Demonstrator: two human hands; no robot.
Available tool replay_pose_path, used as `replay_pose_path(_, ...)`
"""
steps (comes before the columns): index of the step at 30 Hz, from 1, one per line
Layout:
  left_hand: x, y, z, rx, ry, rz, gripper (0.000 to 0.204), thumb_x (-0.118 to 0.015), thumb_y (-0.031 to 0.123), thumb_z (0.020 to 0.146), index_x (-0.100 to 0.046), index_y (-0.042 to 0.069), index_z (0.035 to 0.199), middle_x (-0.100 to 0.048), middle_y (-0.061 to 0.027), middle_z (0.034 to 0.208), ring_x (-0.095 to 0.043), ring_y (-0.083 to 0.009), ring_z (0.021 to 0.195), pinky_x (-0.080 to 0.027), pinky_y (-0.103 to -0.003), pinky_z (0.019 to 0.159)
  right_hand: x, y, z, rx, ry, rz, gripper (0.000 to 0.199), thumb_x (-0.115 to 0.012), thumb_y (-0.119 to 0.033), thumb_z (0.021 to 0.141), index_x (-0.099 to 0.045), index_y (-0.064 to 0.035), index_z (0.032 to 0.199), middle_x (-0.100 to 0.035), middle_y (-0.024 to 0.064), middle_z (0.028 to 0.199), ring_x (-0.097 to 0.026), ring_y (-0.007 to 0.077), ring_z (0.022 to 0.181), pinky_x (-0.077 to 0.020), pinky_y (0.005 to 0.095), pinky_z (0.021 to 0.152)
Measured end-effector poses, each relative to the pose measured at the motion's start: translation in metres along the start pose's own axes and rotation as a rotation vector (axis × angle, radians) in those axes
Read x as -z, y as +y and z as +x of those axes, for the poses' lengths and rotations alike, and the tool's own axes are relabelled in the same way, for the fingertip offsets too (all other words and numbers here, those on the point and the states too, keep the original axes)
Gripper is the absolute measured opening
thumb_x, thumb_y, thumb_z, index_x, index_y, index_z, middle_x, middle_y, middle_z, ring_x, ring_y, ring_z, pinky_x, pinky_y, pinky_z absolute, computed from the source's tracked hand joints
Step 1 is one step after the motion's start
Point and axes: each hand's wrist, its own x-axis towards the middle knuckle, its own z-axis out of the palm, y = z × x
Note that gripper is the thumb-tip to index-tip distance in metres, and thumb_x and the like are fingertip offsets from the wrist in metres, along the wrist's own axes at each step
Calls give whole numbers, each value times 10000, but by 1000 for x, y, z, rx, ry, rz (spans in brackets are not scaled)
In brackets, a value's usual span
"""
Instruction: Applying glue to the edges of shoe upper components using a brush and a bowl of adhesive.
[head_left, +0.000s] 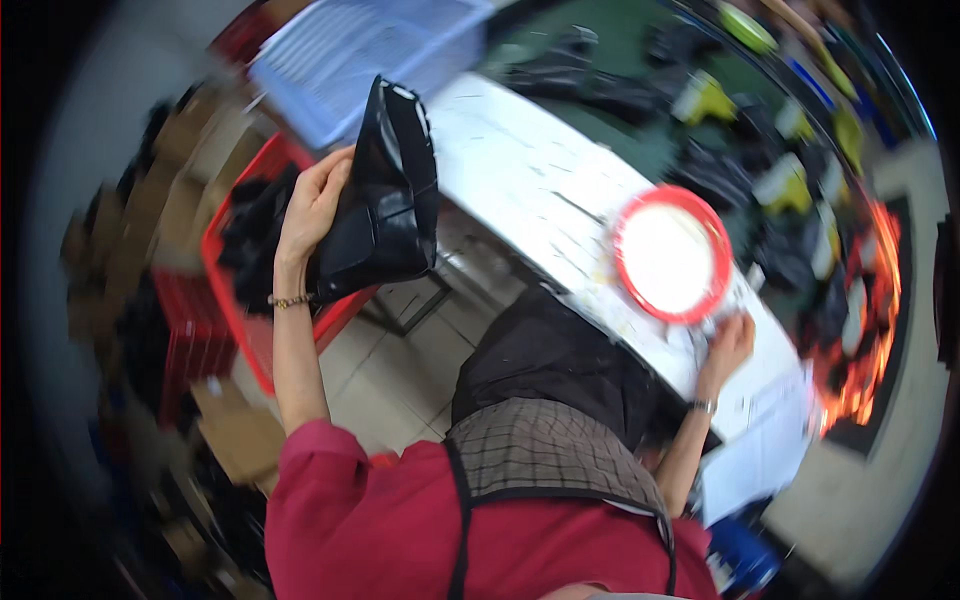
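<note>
Red crate (232,300): stands on the floor at the left, full of dark pieces, within easy reach.
Left hand (315,200): raised above the crate, fingers (338,168) closed on the edge of a black shoe upper (385,190), which hangs open as if lifted for a look.
Table (530,190): white, scuffed, running to the right.
Red-rimmed dish (672,252): on the table, its contents washed out by glare.
Right hand (730,345): beside the dish on the table edge, fingers curled; whether it holds anything cannot be told.
Hidden: blur smears the far goods.
</note>
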Motion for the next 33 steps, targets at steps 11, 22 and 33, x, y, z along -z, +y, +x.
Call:
replay_pose_path(11, -188, -27, 91, -48, -336, 368, 859, -605, 662, 912, -461, 57, 1504, -693, -293, 1174, -682, -438, 1065, -511, -413, 953, -7, -131, -3, 457, -358, -799, 167, -729, -190, 874, -782, -114, 1013, -679, 44, 900, -684, 254, 783, -525, 370, 669)
replay_pose_path(22, -186, 61, 74, 84, -440, -81, 420, -798, 121, 767, -706, -70, 1130, -756, -141, 1003, -708, -203, 917, -554, -323, 857, -1, -147, -6, 443, -396, -782, 192, -747, -231, 865, -783, -110, 1009, -683, 34, 886, -680, 244, 752, -520, 359, 649)
replay_pose_path(33, -197, 142, 36, 233, -996, -166, 271, -855, 132, 771, -750, -48, 944, -739, -52, 826, -664, -100, 735, -545, -251, 691, -30, -185, 13, 810, -502, -312, 173, -813, -112, 817, -802, -89, 988, -700, 8, 861, -620, 125, 777, -396, 289, 797)
